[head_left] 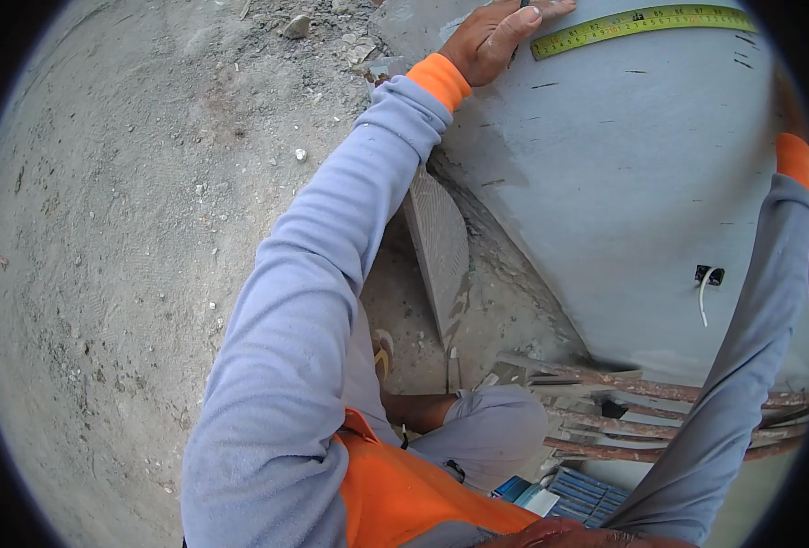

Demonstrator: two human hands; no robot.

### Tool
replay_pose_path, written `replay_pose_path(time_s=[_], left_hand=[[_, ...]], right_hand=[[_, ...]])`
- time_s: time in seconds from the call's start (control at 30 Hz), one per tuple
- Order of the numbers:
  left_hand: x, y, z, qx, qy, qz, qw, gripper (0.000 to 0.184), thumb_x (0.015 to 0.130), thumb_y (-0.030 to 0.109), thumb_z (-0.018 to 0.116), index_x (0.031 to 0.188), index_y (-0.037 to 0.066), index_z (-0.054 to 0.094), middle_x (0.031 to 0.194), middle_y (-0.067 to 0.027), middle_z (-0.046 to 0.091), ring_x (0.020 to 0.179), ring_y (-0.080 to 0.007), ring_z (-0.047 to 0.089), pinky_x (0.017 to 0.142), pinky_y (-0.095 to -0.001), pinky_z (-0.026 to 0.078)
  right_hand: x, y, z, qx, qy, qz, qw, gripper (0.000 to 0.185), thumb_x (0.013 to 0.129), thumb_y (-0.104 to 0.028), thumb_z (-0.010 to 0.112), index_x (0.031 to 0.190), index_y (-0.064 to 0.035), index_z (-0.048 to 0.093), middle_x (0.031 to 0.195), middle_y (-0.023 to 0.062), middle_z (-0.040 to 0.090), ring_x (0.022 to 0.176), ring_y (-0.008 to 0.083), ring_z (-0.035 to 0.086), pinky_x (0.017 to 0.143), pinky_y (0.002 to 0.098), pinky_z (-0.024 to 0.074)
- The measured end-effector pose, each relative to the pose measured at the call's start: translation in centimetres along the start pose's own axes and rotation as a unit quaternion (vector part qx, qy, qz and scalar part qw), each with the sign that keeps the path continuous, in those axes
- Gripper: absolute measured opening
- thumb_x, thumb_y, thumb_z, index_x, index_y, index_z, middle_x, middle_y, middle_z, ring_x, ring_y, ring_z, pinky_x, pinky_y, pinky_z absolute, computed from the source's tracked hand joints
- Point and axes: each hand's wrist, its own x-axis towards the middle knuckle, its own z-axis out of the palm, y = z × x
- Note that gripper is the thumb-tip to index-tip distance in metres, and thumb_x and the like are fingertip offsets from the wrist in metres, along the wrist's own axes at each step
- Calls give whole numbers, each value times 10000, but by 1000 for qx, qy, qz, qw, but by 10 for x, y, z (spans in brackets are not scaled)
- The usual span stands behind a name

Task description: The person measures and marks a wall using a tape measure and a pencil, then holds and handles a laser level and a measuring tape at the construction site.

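My left hand [496,41] reaches to the top of the view, against the grey panel surface. Its fingers point right, and a thin dark thing, too small to name, shows between thumb and fingers. Just right of it lies one end of a yellow tape measure [642,29], stretched across the grey surface [624,183] towards the right. My right hand [790,105] is at the far right edge, dark and smeared, below the tape's right part; its fingers cannot be made out. Short dark marks are dotted over the surface.
A black box with a white cable [705,297] is set in the grey surface. Reddish pipes [624,425] run at the lower right, near a blue slatted item [587,498]. A ridged tile piece [436,247] leans under my left arm. Rough ground [131,256] with rubble spreads left.
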Motion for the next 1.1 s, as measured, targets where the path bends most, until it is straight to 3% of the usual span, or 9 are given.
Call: replay_pose_path(time_s=[0.33, 0.53, 0.6, 0.83, 0.93, 1.0, 1.1], left_hand=[[0, 5, 0, 6, -3, -15, 1000, 511, 970, 282, 244, 1307, -31, 468, 1413, -204, 388, 1361, -330, 281, 1128, -385, 164], [-1, 9, 1, 5, 2, -14, 1000, 517, 972, 293, 242, 1317, -22, 461, 1422, -199, 379, 1369, -325, 268, 1129, -385, 156], [0, 9, 1, 5, 5, -2, 1000, 519, 972, 299, 243, 1320, -20, 459, 1423, -198, 377, 1370, -324, 266, 1129, -386, 154], [1, 4, 0, 13, -5, -15, 1000, 525, 973, 312, 251, 1319, -23, 458, 1419, -198, 384, 1370, -326, 266, 1129, -385, 152], [1, 4, 0, 16, -7, -17, 1000, 526, 972, 315, 254, 1319, -25, 458, 1419, -198, 384, 1369, -326, 267, 1129, -384, 151], [1, 5, 0, 21, -7, -17, 1000, 527, 972, 315, 254, 1318, -26, 457, 1419, -198, 384, 1368, -326, 269, 1129, -383, 152], [1, 7, 1, 11, -4, -23, 1000, 524, 972, 311, 254, 1319, -26, 457, 1418, -197, 385, 1367, -326, 273, 1128, -384, 154]], right_hand=[[-4, -2, 1, 15, -2, 44, 999, 568, 813, -432, 664, 1208, -98, 430, 1472, 245, 151, 1262, 445, 265, 1013, 614, 312], [-3, -8, -2, 51, -8, 46, 998, 654, 780, -477, 681, 1216, -67, 419, 1444, 267, 195, 1224, 444, 359, 982, 611, 379], [-1, -2, 1, 3, 14, -2, 1000, 716, 757, -530, 680, 1222, -51, 417, 1421, 277, 228, 1177, 441, 413, 950, 606, 412], [-1, -2, 1, -33, -3, 37, 999, 715, 777, -566, 632, 1219, -44, 421, 1423, 268, 205, 1202, 450, 352, 952, 609, 402], [-2, 2, 3, 18, 4, 38, 999, 699, 793, -557, 616, 1226, -44, 419, 1433, 259, 181, 1224, 453, 309, 956, 612, 395], [-2, 1, 0, -72, -16, 28, 997, 675, 804, -516, 623, 1241, -48, 410, 1448, 241, 158, 1230, 443, 300, 962, 621, 384], [-3, -4, -1, -40, -27, 54, 997, 660, 807, -491, 629, 1243, -48, 407, 1459, 225, 139, 1228, 440, 298, 962, 626, 381]])
